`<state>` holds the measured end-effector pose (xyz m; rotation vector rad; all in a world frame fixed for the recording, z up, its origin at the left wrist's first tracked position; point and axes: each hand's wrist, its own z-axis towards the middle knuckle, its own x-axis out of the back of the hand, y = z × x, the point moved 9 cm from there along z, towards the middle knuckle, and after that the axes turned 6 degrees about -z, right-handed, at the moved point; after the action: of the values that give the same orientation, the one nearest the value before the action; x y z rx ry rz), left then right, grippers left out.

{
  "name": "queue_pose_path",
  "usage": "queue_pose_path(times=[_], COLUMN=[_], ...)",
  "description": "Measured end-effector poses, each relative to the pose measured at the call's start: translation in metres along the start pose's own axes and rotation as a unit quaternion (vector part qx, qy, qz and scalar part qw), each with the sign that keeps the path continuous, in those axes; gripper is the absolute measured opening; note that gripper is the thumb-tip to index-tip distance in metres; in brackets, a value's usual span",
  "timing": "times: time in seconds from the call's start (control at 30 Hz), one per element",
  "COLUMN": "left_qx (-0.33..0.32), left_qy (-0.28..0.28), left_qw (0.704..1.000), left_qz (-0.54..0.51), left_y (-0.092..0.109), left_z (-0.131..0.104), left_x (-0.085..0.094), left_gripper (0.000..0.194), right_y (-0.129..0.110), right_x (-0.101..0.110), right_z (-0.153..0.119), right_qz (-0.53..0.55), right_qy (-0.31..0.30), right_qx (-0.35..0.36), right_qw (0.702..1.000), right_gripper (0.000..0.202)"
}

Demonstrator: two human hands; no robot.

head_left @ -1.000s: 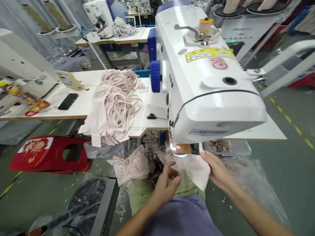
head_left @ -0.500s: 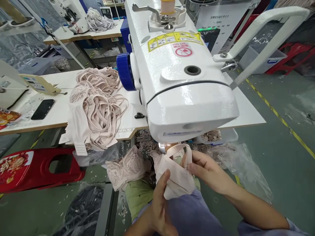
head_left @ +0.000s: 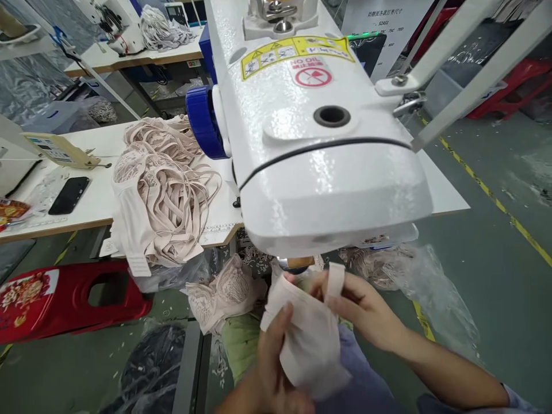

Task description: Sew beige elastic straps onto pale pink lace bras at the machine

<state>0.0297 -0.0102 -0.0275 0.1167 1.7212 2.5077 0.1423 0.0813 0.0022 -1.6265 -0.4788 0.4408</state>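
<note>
A pale pink bra (head_left: 308, 333) is held up between my two hands, just below the head of a white sewing machine (head_left: 332, 195). My left hand (head_left: 276, 362) grips its smooth fabric panel from the near left, thumb on top. With thumb and fingers closed, my right hand (head_left: 362, 305) pinches the strap (head_left: 335, 282) on the right side. The panel's lower edge is blurred by motion. Beside my left hand, over my lap, hangs a lace bra cup (head_left: 230, 284); I cannot tell whether it belongs to the same bra. The machine's head hides its needle area.
A pile of pink bras (head_left: 164, 195) lies on the white table (head_left: 97, 138) at left, near a black phone (head_left: 69, 195). A red stool (head_left: 73, 296) stands below. Clear plastic bags (head_left: 426, 293) and a plastic bin (head_left: 394, 236) are at right.
The bra panel has come lower and nearer me, opening out downward. My right hand has shifted slightly right along with the strap, whose loop has narrowed. The view has moved closer to the machine.
</note>
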Motion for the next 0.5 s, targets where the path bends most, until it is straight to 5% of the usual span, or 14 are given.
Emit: queue_pose_path(times=[0.1,0.2,0.4,0.5], left_qx=[-0.068,-0.056,-0.031,0.005], left_qy=[-0.037,-0.06,-0.074,-0.077], left_qw=[0.978,0.931,0.878,0.872], left_qz=[0.194,0.354,0.472,0.483], left_y=[0.017,0.011,-0.003,-0.004], left_z=[0.036,0.058,0.064,0.065], left_x=[0.014,0.017,0.011,0.014], left_gripper=[0.087,0.089,0.066,0.06], right_y=[-0.011,-0.004,0.052,0.052], right_x=[0.026,0.043,0.039,0.044], right_z=[0.028,0.05,0.067,0.071], right_qz=[-0.206,-0.262,0.069,0.06], right_qy=[0.109,0.188,0.144,0.147], right_qx=[0.06,0.057,-0.052,-0.052], right_qw=[0.971,0.945,0.986,0.986], right_gripper=[0.024,0.014,0.037,0.035])
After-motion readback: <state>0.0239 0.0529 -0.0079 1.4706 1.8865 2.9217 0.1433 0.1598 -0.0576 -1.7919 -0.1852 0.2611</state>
